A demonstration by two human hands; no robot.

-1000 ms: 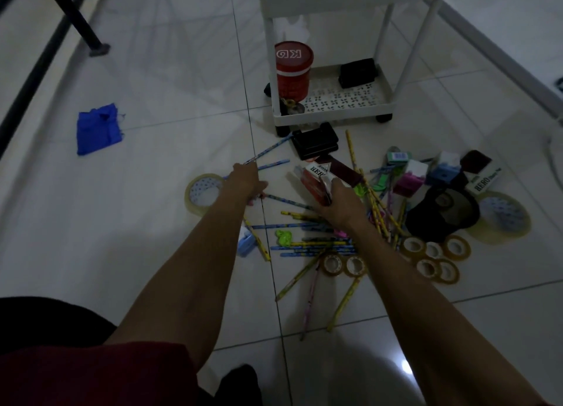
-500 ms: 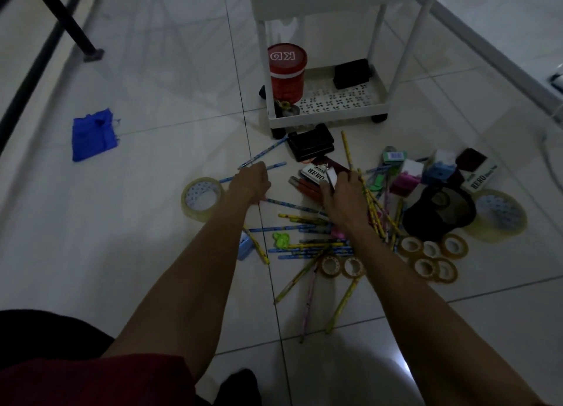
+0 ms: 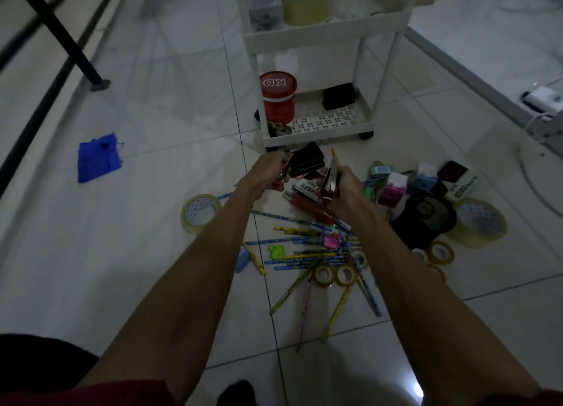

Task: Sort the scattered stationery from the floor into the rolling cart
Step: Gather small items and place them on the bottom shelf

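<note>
R fingers curled tight round pencil bundle, thin, dark in dim light, ends up twd cart. L hand fingers curled on small reddish item, can't tell what. R hand & L over loose pencils, yellow/blue, just short of rolling cart bottom-tray edge. Black box between. Open tile to L; blue cloth well apart.
</note>
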